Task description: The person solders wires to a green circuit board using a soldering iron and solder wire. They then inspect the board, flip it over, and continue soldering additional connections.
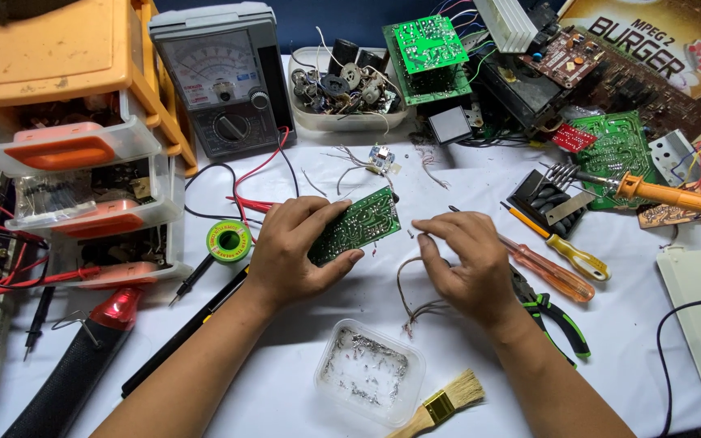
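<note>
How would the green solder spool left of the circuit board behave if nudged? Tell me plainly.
The solder spool lies flat on its round face on the white table cover, so a nudge would probably slide it rather than roll it. Stood on edge, it would likely roll. It looks compact and wound full, so probably heavy for its size. The left hand is beside it, not touching.

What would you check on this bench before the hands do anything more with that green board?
1. Left hand has a firm hold of the green circuit board: ok.
2. Right hand free of tools: cannot tell, its fingers curl over thin wires.
3. Soldering iron parked away from both hands: ok.
4. Screwdriver and pliers close to the right hand: ok.
5. Scrap tub close in front: ok.
</note>
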